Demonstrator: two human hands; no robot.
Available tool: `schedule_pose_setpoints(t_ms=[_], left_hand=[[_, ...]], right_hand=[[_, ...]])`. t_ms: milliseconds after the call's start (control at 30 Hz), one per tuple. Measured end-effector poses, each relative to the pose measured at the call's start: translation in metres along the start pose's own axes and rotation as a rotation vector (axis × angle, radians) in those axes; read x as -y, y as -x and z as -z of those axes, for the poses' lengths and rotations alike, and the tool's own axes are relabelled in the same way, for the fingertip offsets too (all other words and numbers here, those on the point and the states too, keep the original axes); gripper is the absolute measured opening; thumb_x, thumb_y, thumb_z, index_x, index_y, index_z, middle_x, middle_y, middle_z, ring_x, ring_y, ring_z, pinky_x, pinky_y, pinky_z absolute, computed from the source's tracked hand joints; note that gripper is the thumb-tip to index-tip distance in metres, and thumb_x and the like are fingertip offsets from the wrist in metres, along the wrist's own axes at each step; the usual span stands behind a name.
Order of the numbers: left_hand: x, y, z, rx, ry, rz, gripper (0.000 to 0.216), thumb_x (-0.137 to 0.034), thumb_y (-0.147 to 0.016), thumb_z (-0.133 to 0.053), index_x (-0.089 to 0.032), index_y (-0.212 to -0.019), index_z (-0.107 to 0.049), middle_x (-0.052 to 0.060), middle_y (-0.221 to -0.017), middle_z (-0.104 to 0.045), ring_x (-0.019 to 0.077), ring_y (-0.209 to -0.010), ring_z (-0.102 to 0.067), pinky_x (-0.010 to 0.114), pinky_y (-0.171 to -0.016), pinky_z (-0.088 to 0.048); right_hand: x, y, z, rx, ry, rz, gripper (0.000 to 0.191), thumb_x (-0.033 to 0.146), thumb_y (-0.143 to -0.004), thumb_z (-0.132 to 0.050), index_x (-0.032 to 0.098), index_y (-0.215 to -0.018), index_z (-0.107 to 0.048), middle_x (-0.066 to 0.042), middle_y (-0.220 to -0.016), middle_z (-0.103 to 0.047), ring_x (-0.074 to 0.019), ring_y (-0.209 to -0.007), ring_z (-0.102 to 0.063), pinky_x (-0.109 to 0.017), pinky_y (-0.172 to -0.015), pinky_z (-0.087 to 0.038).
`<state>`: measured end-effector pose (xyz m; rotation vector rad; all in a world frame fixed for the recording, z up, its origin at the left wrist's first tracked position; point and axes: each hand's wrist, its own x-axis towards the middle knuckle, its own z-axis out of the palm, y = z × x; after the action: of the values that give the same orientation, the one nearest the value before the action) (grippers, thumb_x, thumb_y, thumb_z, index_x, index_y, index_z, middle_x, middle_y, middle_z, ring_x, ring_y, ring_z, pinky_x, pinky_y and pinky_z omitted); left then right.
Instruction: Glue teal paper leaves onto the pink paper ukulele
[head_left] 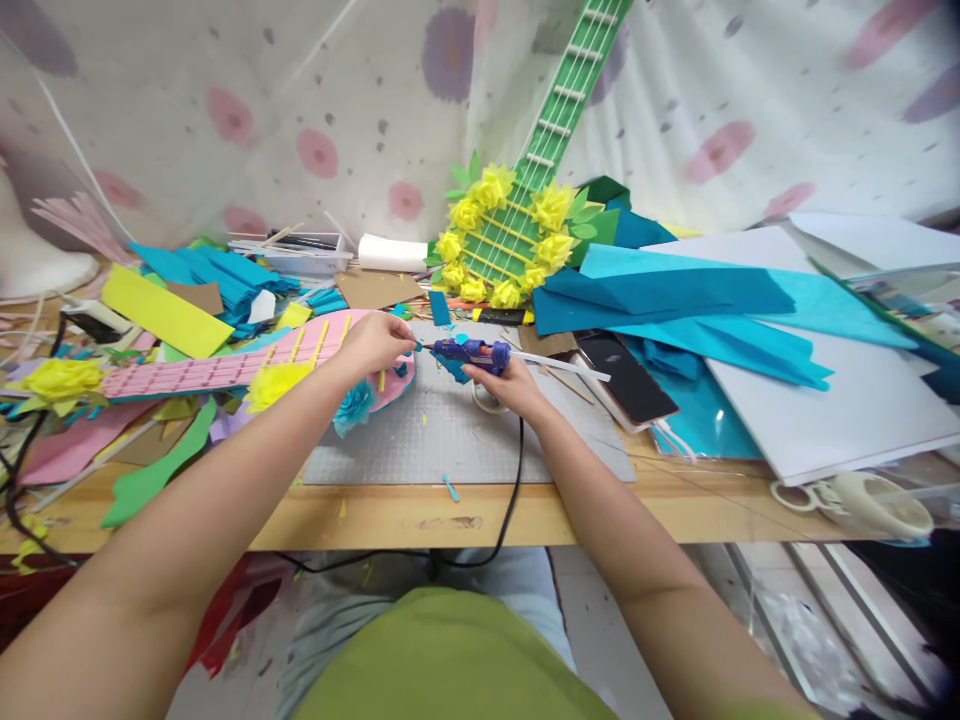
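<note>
My right hand (510, 382) is wrapped round a blue hot glue gun (471, 352), whose nozzle points left. A long white glue stick (562, 366) sticks out of its back end. Just off the nozzle, my left hand (381, 342) pinches a small piece of blue paper (418, 346), mostly hidden by the fingers. Under my left wrist lies a pink paper guitar (300, 345), with yellow strips, a yellow paper flower (277, 385) and a blue paper flower (354, 406) on it. Below both hands is a grey cutting mat (390, 455).
A green guitar (517, 225) with yellow flowers leans against the curtain. Blue paper sheets (660, 300), a phone (626, 375) and white boards (825, 420) lie right. Scissors (491, 400) lie behind the right hand. A black cord (517, 490) hangs over the table edge (360, 525).
</note>
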<state>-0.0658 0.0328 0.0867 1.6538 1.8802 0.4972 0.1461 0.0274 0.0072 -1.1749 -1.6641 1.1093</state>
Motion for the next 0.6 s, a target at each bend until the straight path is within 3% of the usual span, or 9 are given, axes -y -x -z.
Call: schedule_pose_setpoints(t_ms=[433,600], left_hand=[[0.0053,-0.0089,-0.0020,-0.006,-0.023,-0.047,0.014,-0.020,-0.066,-0.061,-0.018,-0.076,-0.069,0.003,-0.072,-0.071,0.0139,-0.058,-0.064,0.019,-0.047,-0.043],[0.0018,-0.0052,-0.0003,-0.005,-0.048,-0.024,0.015,-0.023,-0.068,-0.061,-0.018,-0.079,-0.070,0.003,-0.073,-0.071,0.0141,-0.056,-0.064,0.018,-0.043,-0.040]], right_hand=[[0.0025,0.0022,0.0019,0.029,0.042,0.000,0.038,0.049,-0.069,-0.066,0.015,-0.086,-0.067,-0.004,-0.073,-0.067,-0.0183,-0.072,-0.062,-0.030,-0.068,-0.047],[0.0007,0.0021,0.0025,0.049,0.063,0.027,0.042,0.052,-0.069,-0.065,0.015,-0.089,-0.068,-0.004,-0.077,-0.067,-0.0183,-0.074,-0.062,-0.031,-0.071,-0.047]])
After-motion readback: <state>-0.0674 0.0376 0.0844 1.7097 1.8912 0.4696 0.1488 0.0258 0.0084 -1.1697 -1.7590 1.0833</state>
